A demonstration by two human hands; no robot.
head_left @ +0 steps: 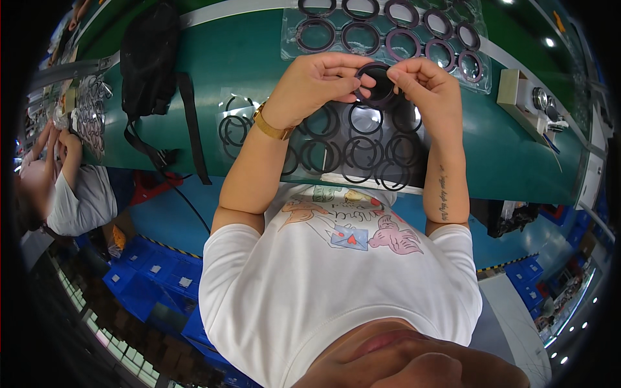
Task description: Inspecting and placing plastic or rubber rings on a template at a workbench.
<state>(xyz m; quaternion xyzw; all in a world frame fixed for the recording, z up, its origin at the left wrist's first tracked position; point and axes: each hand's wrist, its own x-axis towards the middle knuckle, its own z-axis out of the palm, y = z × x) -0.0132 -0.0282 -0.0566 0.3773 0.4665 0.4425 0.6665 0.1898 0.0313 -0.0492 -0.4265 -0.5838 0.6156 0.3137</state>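
Observation:
Above the bench, a round dark lens-like ring (381, 76) is held between my two hands. My left hand (322, 83) grips its left side, with fingertips reaching over the front of it. At its right edge, my right hand (427, 85) pinches with thumb and forefinger. Below my hands, several thin black rings (362, 152) lie overlapping on a dark sheet and clear plastic. Just beyond my hands is a clear plastic tray (289, 46) holding thick dark rings (360, 39) in rows. Whether a second thin part sits in the right fingers is hidden.
A black bag (150, 61) with loose straps lies on the green bench (223, 48) at left. On the right stands an open box (519, 107) with small round parts. Another person (81, 187) works at far left. Blue bins (155, 275) stand behind me.

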